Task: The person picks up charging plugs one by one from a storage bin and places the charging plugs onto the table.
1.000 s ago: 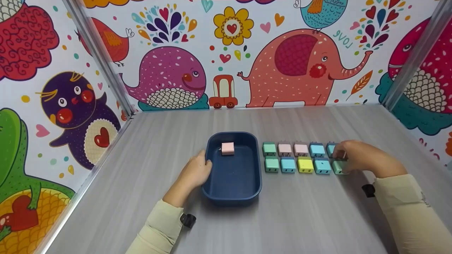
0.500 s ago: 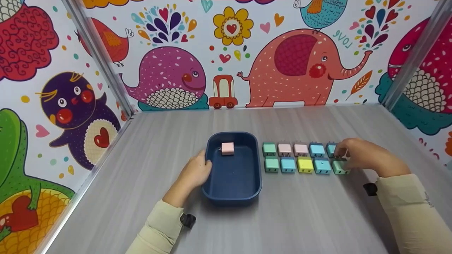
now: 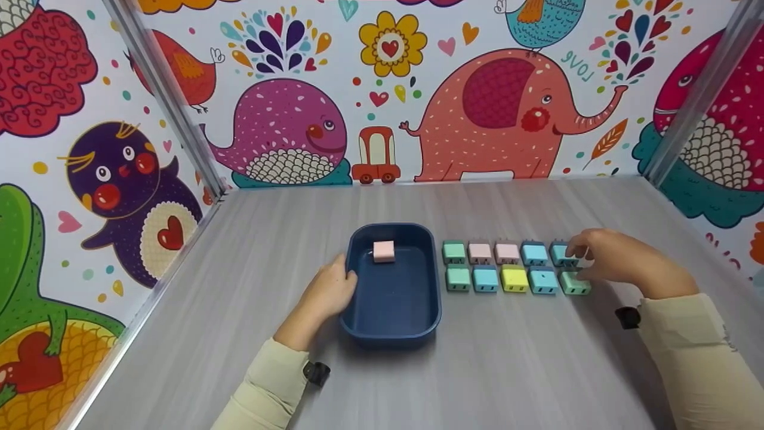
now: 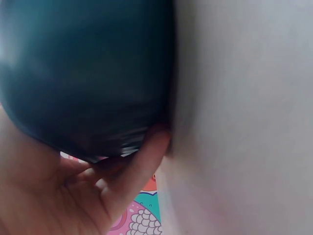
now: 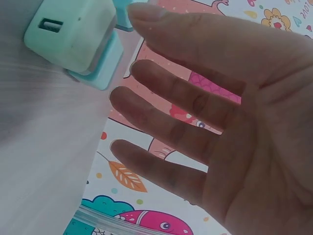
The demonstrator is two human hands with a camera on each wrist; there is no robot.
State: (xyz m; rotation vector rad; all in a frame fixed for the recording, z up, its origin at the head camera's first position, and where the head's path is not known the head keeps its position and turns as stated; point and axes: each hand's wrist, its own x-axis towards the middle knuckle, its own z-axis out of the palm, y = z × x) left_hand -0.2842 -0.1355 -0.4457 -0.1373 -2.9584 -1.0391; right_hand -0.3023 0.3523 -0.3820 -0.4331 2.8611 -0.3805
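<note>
My left hand (image 3: 328, 289) grips the left wall of a dark blue plastic bin (image 3: 391, 340), thumb over its rim. In the left wrist view the fingers (image 4: 139, 171) bend round the outside of the bin (image 4: 93, 83). A pink charger plug (image 3: 384, 251) lies inside near the far end. My right hand (image 3: 621, 263) hovers at the right end of two rows of charger plugs, its fingers spread. Closest to it are a green charger plug (image 3: 575, 282) and a blue charger plug (image 3: 563, 253). In the right wrist view a gap separates the fingers (image 5: 146, 105) from the green plug (image 5: 73, 32).
The rows also hold green (image 3: 458, 279), pink (image 3: 480, 252), blue (image 3: 543, 280) and yellow (image 3: 514, 279) charger plugs, right of the bin. Picture-covered walls (image 3: 382, 89) close off the back and sides of the grey table (image 3: 507, 358).
My right hand has shifted slightly right and back, uncovering more of the green and blue plugs at the row ends. My left hand stays on the bin.
</note>
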